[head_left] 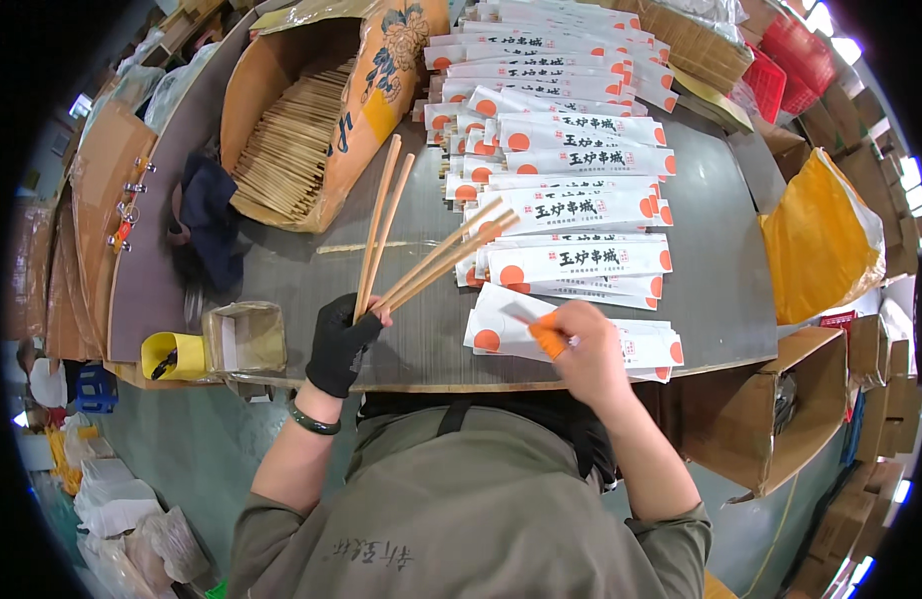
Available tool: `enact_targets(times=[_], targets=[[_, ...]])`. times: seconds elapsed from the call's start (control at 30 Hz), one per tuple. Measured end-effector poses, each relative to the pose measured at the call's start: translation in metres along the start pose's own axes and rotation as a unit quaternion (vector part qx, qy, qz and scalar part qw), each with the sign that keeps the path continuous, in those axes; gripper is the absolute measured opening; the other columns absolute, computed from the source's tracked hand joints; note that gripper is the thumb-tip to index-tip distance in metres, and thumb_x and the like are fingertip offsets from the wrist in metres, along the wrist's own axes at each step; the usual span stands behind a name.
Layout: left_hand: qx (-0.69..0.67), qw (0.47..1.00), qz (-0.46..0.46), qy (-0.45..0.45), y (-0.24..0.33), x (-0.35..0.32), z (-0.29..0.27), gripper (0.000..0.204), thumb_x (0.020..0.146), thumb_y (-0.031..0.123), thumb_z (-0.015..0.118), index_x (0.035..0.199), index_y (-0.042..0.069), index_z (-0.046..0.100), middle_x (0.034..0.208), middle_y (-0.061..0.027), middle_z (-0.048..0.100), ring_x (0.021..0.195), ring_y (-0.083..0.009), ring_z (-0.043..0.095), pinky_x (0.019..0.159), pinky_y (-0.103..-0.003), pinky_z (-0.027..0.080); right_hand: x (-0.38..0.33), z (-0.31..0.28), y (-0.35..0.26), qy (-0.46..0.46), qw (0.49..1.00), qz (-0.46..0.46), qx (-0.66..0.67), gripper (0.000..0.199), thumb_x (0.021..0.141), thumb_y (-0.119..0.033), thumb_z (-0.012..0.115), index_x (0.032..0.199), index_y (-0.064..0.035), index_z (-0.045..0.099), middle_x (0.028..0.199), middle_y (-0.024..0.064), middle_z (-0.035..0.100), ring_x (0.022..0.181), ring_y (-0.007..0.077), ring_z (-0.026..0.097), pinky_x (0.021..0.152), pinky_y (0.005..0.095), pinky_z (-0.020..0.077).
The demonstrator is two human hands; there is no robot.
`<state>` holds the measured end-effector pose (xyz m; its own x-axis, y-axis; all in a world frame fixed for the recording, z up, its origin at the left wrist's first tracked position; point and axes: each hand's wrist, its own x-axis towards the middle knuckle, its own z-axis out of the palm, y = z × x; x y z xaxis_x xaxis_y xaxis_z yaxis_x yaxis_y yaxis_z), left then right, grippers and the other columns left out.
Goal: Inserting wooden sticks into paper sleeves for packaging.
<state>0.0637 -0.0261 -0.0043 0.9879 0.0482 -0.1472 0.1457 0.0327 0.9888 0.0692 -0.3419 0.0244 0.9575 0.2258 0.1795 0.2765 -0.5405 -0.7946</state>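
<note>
My left hand (pixel 343 344), in a black fingerless glove, is closed around several wooden chopsticks (pixel 451 260). They fan out in two groups, one standing nearly upright, the other slanting to the right. Over the nearest white paper sleeves (pixel 491 324) is my right hand (pixel 586 349), fingers closed. It grips a small tool with an orange handle (pixel 549 337) and a thin grey blade-like end; its exact kind is unclear. Beyond it, white sleeves with orange dots (pixel 581 262) lie in overlapping rows up the table, wooden ends poking out of some at the left.
An orange-printed carton (pixel 381 60) full of loose chopsticks (pixel 291 140) lies at the back left. Dark cloth (pixel 210 215), a small box (pixel 243 339) and a yellow container (pixel 177 356) line the left side. At right are a yellow sack (pixel 820 230) and an open cardboard box (pixel 760 409).
</note>
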Motion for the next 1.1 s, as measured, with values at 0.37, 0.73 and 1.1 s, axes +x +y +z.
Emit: enact_targets(times=[0.37,0.73,1.1], targets=[[0.181,0.968,-0.028,-0.172,0.033,0.011,-0.046,0.013,0.082,0.011,0.068,0.089,0.0,0.069,0.076,-0.0054,0.068,0.071,-0.0112,0.063,0.065,-0.026,0.05,0.022,-0.037,-0.012,-0.05,0.989,0.097,0.101,0.016,0.077,-0.01,0.079,0.08,-0.0017,0.066,0.076,0.0025,0.059,0.066,0.0123,0.052,0.06,0.0279,0.0434],[-0.082,0.992,0.085,-0.048,0.027,0.032,0.074,0.02,0.097,0.02,0.055,0.105,0.002,0.06,0.096,-0.006,0.063,0.08,-0.0089,0.057,0.073,-0.024,0.046,0.06,0.02,-0.02,0.097,0.935,-0.246,-0.234,0.039,0.075,-0.017,0.076,0.111,-0.0066,0.065,0.096,0.0086,0.061,0.088,0.0274,0.058,0.076,0.0383,0.0477],[-0.086,0.994,-0.028,0.058,-0.002,0.021,0.035,0.024,0.095,0.02,0.059,0.105,0.0,0.065,0.074,0.0017,0.058,0.053,-0.0024,0.04,0.049,-0.019,0.031,-0.013,0.016,-0.007,-0.101,0.915,-0.261,-0.291,0.024,0.077,-0.009,0.061,0.098,0.0012,0.061,0.093,0.0087,0.054,0.084,0.024,0.057,0.07,0.0349,0.0506]])
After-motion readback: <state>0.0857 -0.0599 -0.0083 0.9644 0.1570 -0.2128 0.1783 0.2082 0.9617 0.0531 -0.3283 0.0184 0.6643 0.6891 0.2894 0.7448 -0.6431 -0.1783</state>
